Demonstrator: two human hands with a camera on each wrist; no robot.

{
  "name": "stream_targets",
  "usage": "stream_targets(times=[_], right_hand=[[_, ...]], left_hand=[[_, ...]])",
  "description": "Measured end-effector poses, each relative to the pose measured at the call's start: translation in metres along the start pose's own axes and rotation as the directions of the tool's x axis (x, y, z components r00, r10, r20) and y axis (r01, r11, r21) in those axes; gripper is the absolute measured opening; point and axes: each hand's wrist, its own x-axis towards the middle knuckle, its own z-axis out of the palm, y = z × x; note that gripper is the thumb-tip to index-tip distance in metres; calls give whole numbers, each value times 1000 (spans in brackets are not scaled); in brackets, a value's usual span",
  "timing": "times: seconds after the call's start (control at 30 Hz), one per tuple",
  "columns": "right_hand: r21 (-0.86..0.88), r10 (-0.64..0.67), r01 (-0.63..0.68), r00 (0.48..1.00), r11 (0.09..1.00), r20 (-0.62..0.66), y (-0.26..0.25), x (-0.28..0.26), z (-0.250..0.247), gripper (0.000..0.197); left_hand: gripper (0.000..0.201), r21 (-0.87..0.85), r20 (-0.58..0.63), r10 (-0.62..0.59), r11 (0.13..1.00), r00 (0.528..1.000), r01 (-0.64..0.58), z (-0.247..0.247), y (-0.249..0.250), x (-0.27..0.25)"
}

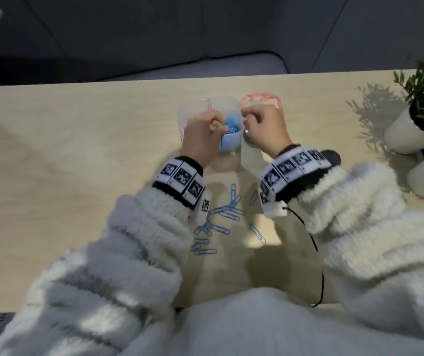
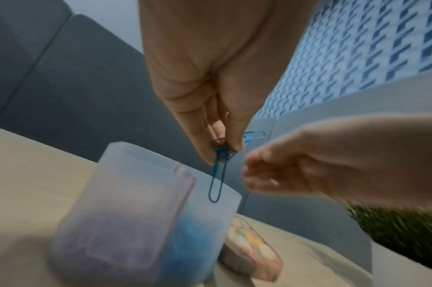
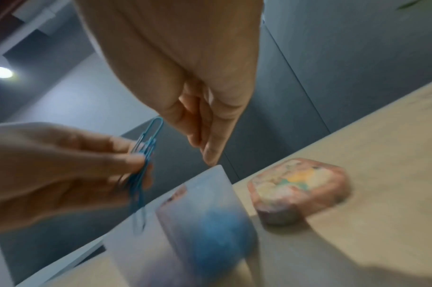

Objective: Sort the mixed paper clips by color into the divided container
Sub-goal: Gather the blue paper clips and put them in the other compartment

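A translucent divided container (image 1: 227, 104) stands mid-table; its right compartment holds a heap of blue paper clips (image 1: 231, 127), and something pink shows through the left one. My left hand (image 1: 222, 128) is over that right compartment and pinches a small bunch of blue clips (image 2: 217, 178), one dangling down toward the rim (image 2: 232, 192). My right hand (image 1: 247, 118) hovers just right of the container with bunched, curled fingers (image 3: 210, 155) and nothing visible in them. Several loose blue clips (image 1: 221, 217) lie on the table between my wrists. The left hand's bunch (image 3: 142, 174) also shows in the right wrist view.
A pink patterned lid or small box (image 1: 261, 100) lies right behind the container. Two white pots with green plants (image 1: 411, 129) stand at the table's right edge. A black cable (image 1: 319, 265) runs from my right wrist. The wooden table (image 1: 77, 150) stretches left.
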Motion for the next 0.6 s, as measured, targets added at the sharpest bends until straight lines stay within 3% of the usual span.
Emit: stream_targets(times=[0.1,0.2,0.33,0.47,0.53,0.6], right_hand=[[52,28,-26,999,998,-26,33,-46,-6,23],[12,71,-72,994,997,87,62,-88,-12,18],[-111,72,-51,979,992,189,87,-120,-16,18],[-198,34,21,962,980,271,92,-130,-15,11],[-226,18,60,944,972,330,88,-132,-15,28],[-306,53,94,897,947,438,85,-134,-16,70]], left_hand=[[13,-39,-36,-74,997,997,72,4,6,31],[18,224,105,-50,974,993,26,12,2,48],[26,497,240,-30,862,970,-97,21,-2,53],[22,485,256,-31,869,966,-101,27,-3,49],[27,398,264,57,903,963,-163,27,-4,40],[23,300,230,220,910,948,-285,22,-3,24]])
